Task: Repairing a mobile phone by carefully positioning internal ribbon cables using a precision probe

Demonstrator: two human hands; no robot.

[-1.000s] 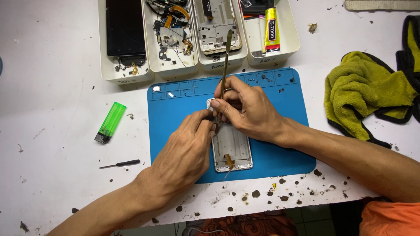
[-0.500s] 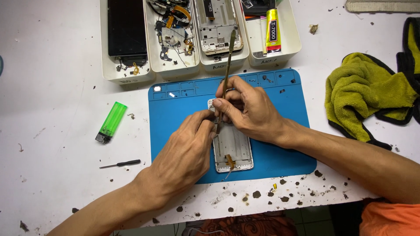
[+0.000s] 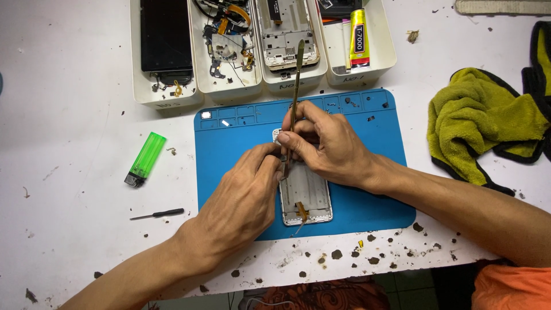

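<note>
A white phone frame lies lengthwise on a blue work mat. My right hand grips a thin metal pry tool that stands nearly upright, its tip down at the frame's upper left edge. My left hand rests on the mat beside the frame, its fingertips pressed against the frame's left side next to the tool tip. The upper part of the frame is hidden under both hands.
Several white trays along the far edge hold a dark screen, loose phone parts and a glue tube. A green lighter and a small screwdriver lie left of the mat. A yellow-green cloth lies right. Dark crumbs dot the table's near edge.
</note>
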